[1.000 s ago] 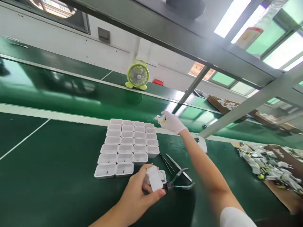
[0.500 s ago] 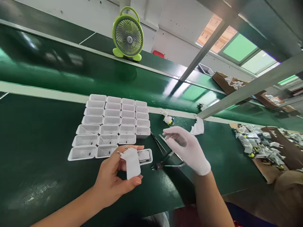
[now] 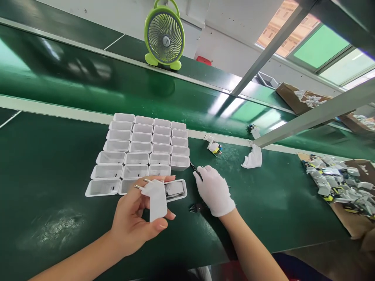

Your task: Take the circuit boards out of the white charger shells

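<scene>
Plug housing [image 3: 158, 201] (white, two metal pins pointing up and left) is pinched between thumb and fingers of the bare left hand [image 3: 129, 220], above the near edge of the bench [image 3: 269, 207]. Open white case [image 3: 178, 198] with a pale block inside is seen just behind it; whether it is also gripped by those fingers cannot be told. Right hand [image 3: 215, 191] is gloved in white, fingers curled at the dark end of the tweezers [image 3: 195, 169]; whether they are closed on it cannot be told. Pliers [image 3: 196, 208] are partly covered by that hand, only the head being visible. White boxes [image 3: 140, 147] are packed in rows beyond the left hand. Circuit board [image 3: 216, 148] with a yellow component is placed beyond the right hand. Loose parts [image 3: 331, 177] are heaped on cardboard at far right.
</scene>
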The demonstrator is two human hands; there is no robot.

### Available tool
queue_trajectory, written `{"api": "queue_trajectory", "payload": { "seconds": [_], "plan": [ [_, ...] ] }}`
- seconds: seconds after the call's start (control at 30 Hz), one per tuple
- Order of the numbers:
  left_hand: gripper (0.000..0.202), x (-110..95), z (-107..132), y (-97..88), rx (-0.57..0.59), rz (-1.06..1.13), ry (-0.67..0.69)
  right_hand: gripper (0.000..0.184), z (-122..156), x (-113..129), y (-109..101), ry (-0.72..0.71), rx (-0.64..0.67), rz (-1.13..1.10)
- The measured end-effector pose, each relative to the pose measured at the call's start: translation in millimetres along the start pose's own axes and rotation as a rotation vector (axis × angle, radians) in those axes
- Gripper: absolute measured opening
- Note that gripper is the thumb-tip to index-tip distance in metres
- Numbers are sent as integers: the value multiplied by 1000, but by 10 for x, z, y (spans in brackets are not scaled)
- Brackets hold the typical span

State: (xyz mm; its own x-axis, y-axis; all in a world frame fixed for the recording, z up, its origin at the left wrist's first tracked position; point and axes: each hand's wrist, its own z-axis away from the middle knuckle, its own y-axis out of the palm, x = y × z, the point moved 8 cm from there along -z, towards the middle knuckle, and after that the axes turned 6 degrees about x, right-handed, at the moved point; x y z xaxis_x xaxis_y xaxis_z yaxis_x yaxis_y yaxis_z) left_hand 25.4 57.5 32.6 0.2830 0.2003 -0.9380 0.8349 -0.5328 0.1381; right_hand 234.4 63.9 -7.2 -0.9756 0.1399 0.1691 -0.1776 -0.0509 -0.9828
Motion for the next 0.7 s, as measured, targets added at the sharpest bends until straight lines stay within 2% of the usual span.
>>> {"api": "queue_trajectory", "payload": {
  "seconds": [0.1,0.2,0.23,0.33,0.4,0.57,0.7],
  "plan": [
    [51,-20,14,20,8,30,10,21,-32,-55,-39,42,-15,-101],
    [50,-44,26,37,15,55,18,15,10,-190,-279,38,-29,-285],
    [50,-46,28,43,17,63,17,15,51,-229,-387,26,-51,-422],
    [48,-29,24,52,17,75,6,12,266,-287,-735,-89,-277,-1160],
    [48,-12,19,49,8,78,2,16,427,-199,-828,-189,-366,-1408],
    [52,16,18,53,1,88,-2,23,663,145,-686,-294,-344,-1432],
    [58,-3,24,72,9,88,-6,26,691,155,-587,-228,-348,-1370]
  ]
}}
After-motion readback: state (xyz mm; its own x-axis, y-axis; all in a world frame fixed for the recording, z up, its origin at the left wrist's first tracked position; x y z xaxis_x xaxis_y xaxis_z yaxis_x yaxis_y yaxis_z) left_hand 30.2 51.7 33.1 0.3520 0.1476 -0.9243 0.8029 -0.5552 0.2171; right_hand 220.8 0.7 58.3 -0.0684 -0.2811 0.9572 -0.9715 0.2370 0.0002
